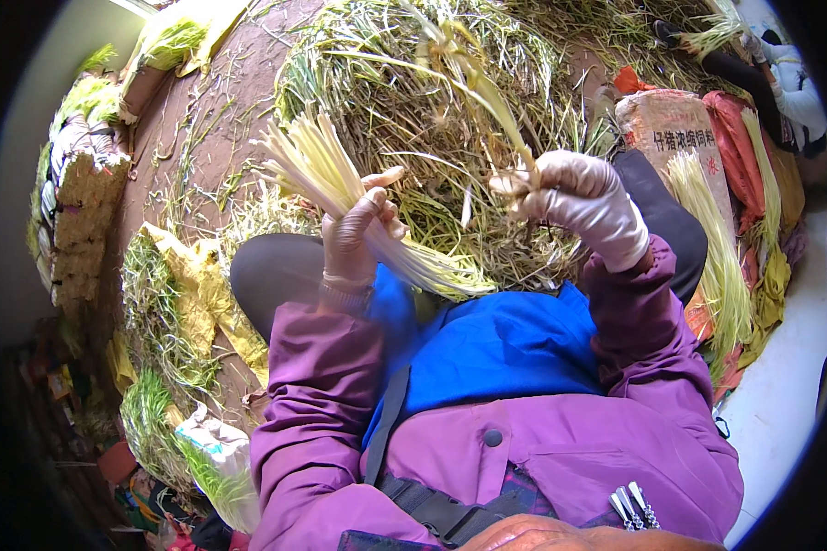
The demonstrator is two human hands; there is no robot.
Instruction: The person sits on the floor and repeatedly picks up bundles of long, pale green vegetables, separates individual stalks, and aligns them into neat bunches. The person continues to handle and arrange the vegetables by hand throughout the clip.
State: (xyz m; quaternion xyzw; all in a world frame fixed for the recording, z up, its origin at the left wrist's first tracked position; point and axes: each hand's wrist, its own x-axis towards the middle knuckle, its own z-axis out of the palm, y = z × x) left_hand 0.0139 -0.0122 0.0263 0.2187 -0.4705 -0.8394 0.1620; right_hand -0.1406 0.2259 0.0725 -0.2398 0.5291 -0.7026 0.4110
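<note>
My left hand [362, 231], in a thin pale glove, grips a bundle of pale stalks [317, 165] that look like garlic shoots or chives. Their whitish ends fan out up and to the left, and the yellow-green leaf ends trail over my lap. In my right hand [572, 196], also gloved, I pinch a yellowed, partly withered stalk [499, 113] raised above the heap. Below both hands spreads a large heap of green and dry stalks and leaves [413, 117]. A blue apron [503, 344] covers my lap.
A printed woven sack [675, 120] stands at right with a pale stalk bundle [710, 255] against it and a red sack [737, 158] beside it. Tied bundles [83, 206] are stacked by the left wall. Yellow sacking [193, 289] lies left. Another person [796, 89] sits at far right.
</note>
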